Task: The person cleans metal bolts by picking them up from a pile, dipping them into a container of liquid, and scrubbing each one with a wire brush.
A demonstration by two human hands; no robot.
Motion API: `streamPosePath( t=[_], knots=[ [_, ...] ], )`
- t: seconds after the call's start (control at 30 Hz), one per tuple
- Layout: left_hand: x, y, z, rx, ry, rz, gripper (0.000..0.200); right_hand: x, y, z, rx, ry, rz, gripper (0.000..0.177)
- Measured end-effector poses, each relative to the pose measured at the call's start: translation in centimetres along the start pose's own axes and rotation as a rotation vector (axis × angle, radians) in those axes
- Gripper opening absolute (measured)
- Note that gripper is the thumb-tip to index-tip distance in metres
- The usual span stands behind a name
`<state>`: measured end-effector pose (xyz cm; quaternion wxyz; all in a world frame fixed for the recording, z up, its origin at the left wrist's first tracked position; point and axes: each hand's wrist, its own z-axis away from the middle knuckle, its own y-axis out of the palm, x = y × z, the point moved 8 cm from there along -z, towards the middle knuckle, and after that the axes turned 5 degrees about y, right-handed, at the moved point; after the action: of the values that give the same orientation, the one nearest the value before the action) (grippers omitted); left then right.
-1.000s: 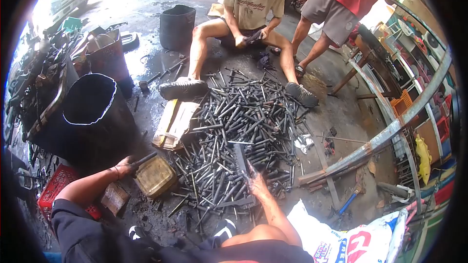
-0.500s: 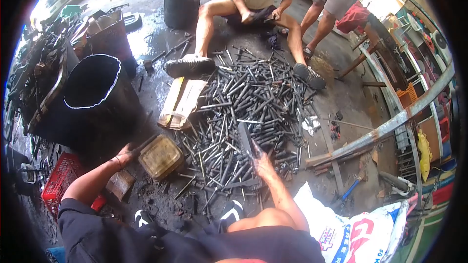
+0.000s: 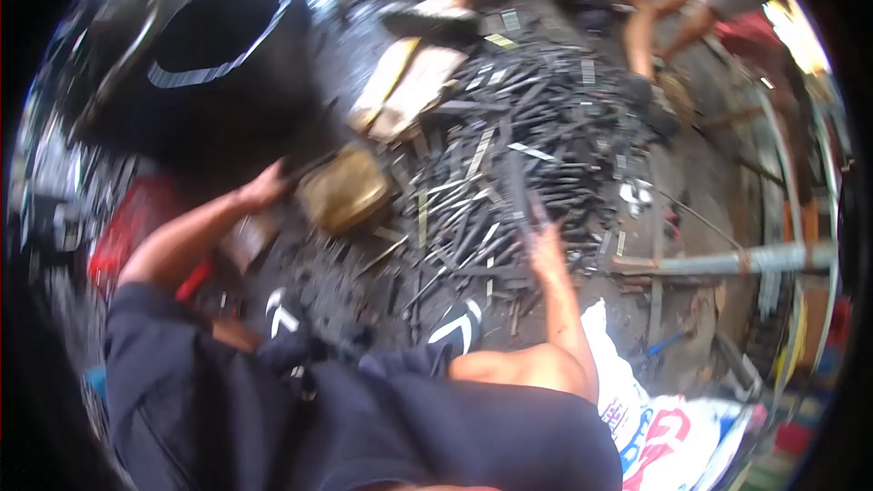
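Note:
The picture is smeared by motion. My left hand (image 3: pixel 266 184) is closed round one end of a dark rod (image 3: pixel 314 166), which lies along the edge of a grimy yellowish container (image 3: pixel 346 191). Over the pile of dark metal rods and bolts (image 3: pixel 564 118), my right hand (image 3: pixel 546 253) grips a long dark flat bar (image 3: pixel 518 186) that points away from me. Its fingertips are partly blurred, and the bar's exact kind cannot be made out.
A big black drum (image 3: pixel 227 36) stands at the left, with a red crate (image 3: pixel 136 218) nearer me. A flattened cardboard piece (image 3: pixel 409 91) lies beside the pile. A white printed sack (image 3: pixel 664 436) is by my right knee. Another person's shoe (image 3: pixel 432 18) rests at the pile's far edge.
The view has swung, so the scene sits higher and further right, and it is blurrier. Both hands keep their holds, with little visible movement relative to the pile.

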<state>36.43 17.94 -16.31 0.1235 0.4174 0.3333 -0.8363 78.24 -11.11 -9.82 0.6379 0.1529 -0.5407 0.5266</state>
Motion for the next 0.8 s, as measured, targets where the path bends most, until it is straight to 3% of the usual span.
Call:
streamPosePath(
  t=[0.07, 0.13, 0.2, 0.27, 0.37, 0.47, 0.5, 0.53, 0.63, 0.67, 0.7, 0.73, 0.77, 0.8],
  knots=[
    [1.7, 0.0, -0.4, -0.029, 0.06, -0.197, 0.047, -0.5, 0.4, 0.2, 0.04, -0.084, 0.105, 0.055],
    [4.3, -0.1, -0.6, -0.142, 0.146, -0.493, 0.043, 1.6, 1.0, 1.1, 0.165, 0.006, 0.125, 0.055],
    [3.2, 0.4, 0.3, 0.1, 0.03, -0.424, 0.042, 3.5, 2.2, 1.6, 0.256, 0.075, 0.278, 0.055],
    [3.6, 0.5, 1.2, 0.075, 0.11, -0.478, 0.041, 6.4, 4.7, 2.7, 0.395, -0.06, 0.447, 0.055],
    [6.9, 1.6, 1.5, 0.111, 0.176, -0.516, 0.046, 9.3, 10.9, 2.8, 0.459, -0.1, 0.953, 0.055],
    [7.5, 3.1, 2.1, 0.143, 0.124, -0.564, 0.052, 8.3, 19.3, 1.4, 0.384, 0.025, 1.039, 0.06],
    [7.7, 3.6, 2.5, 0.146, 0.133, -0.548, 0.052, 8.2, 22.4, 1.5, 0.309, -0.078, 0.992, 0.056],
    [7.0, 3.8, 3.0, 0.092, 0.239, -0.573, 0.049, 7.1, 25.2, 1.7, 0.312, 0.058, 1.031, 0.055],
    [7.2, 4.2, 2.5, 0.088, 0.2, -0.531, 0.042, 8.0, 32.9, 4.2, 0.278, -0.234, 0.94, 0.058],
    [6.4, 4.2, 3.3, 0.061, 0.349, -0.587, 0.034, 7.9, 34.8, 3.6, 0.192, -0.37, 1.016, 0.048],
    [6.7, 4.4, 3.6, 0.082, 0.328, -0.605, 0.033, 7.1, 36.8, 1.5, 0.18, -0.311, 1.027, 0.036],
    [6.7, 4.6, 3.7, 0.106, 0.313, -0.628, 0.032, 7.9, 38.8, -0.6, 0.146, -0.462, 1.004, 0.027],
    [6.5, 5.4, 3.6, 0.124, 0.305, -0.645, 0.031, 9.5, 40.3, -3.2, 0.117, -0.485, 0.949, 0.03],
    [7.2, 5.8, 3.2, 0.116, 0.311, -0.638, 0.032, 10.8, 41.1, -5.5, 0.245, -0.351, 1.036, 0.031]
  ],
)
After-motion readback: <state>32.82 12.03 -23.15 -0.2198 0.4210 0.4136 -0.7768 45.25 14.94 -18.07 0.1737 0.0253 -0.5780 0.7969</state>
